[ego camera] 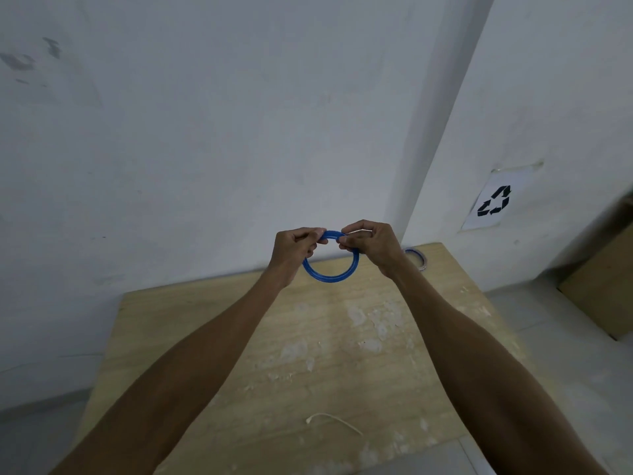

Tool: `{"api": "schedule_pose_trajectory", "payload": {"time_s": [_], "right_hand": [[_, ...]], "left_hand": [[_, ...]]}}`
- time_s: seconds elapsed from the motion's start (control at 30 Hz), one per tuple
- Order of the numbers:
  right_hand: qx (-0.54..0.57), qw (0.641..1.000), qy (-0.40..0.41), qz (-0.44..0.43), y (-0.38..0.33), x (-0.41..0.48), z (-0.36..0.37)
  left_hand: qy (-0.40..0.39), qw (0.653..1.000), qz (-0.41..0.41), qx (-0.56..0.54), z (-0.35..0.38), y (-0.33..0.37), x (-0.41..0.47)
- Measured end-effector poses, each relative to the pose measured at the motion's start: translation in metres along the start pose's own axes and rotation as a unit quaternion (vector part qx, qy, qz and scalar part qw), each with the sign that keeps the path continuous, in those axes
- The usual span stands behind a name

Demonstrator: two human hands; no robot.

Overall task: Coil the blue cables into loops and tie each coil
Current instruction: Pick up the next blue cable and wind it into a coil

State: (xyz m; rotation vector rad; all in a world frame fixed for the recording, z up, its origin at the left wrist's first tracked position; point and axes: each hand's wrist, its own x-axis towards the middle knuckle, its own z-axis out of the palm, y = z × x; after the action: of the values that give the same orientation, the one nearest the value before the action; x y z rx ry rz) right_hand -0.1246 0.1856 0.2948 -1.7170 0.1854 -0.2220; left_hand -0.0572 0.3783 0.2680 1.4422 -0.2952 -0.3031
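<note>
A blue cable wound into a round coil (330,277) hangs in the air above the far part of the wooden table (308,337). My left hand (294,250) pinches the coil's top on the left side. My right hand (371,245) pinches the top on the right side, fingertips nearly meeting those of the left. Part of the coil's upper right is hidden behind my right hand. A second blue coil (416,257) lies flat at the table's far right corner. A thin white tie (334,421) lies on the table near its front.
A white wall rises directly behind the table. A paper sheet with a recycling sign (495,200) is stuck to the right wall. Brown cardboard boxes (603,282) stand on the floor at the right.
</note>
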Motion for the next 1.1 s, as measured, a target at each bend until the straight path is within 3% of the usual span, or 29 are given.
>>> {"api": "schedule_pose_trajectory", "payload": {"time_s": [0.37, 0.6, 0.77, 0.87, 1.1], "right_hand": [[-0.035, 0.999, -0.013, 0.004, 0.029, 0.001, 0.021], [-0.019, 1.000, 0.008, 0.022, 0.043, -0.004, 0.028], [-0.016, 0.999, 0.013, 0.036, 0.048, -0.006, 0.032], [-0.025, 0.999, -0.001, 0.046, 0.044, -0.004, 0.028], [-0.054, 0.998, -0.003, 0.026, 0.042, -0.008, 0.026]], "left_hand": [[0.059, 0.998, -0.006, -0.001, -0.012, -0.036, -0.006], [0.044, 0.998, -0.036, -0.020, -0.019, -0.045, -0.005], [0.089, 0.989, -0.092, -0.079, -0.013, -0.049, -0.001], [0.075, 0.985, -0.109, -0.106, -0.014, -0.054, 0.001], [0.012, 0.995, -0.064, -0.076, -0.023, -0.058, 0.000]]}}
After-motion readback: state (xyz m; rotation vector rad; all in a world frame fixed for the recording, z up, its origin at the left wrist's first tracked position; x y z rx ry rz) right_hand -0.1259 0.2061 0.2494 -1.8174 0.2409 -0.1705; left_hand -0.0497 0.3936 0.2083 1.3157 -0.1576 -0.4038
